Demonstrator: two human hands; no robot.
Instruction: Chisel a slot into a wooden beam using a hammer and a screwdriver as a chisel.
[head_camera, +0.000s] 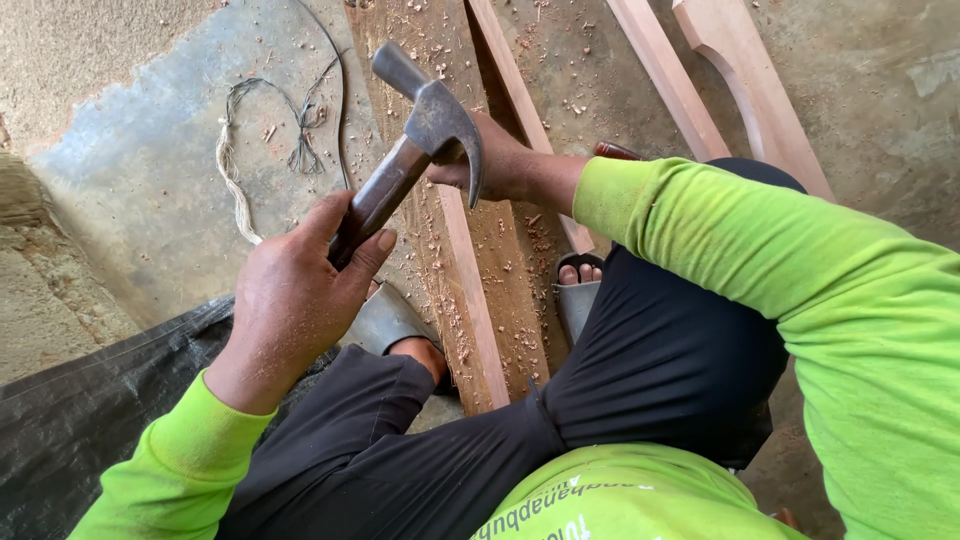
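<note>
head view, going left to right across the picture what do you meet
black plastic sheet → frayed cord → left hand gripping the claw hammer → wooden plank → right hand on the plank → sandalled foot → shaped wooden piece

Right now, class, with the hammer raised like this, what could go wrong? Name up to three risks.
1. The right hand rests on the wooden plank, right beneath the claw hammer that the left hand holds; a misjudged swing could strike its fingers.
2. The feet wear open sandals beside the plank, so a glancing blow or dropped hammer could hit bare toes.
</note>
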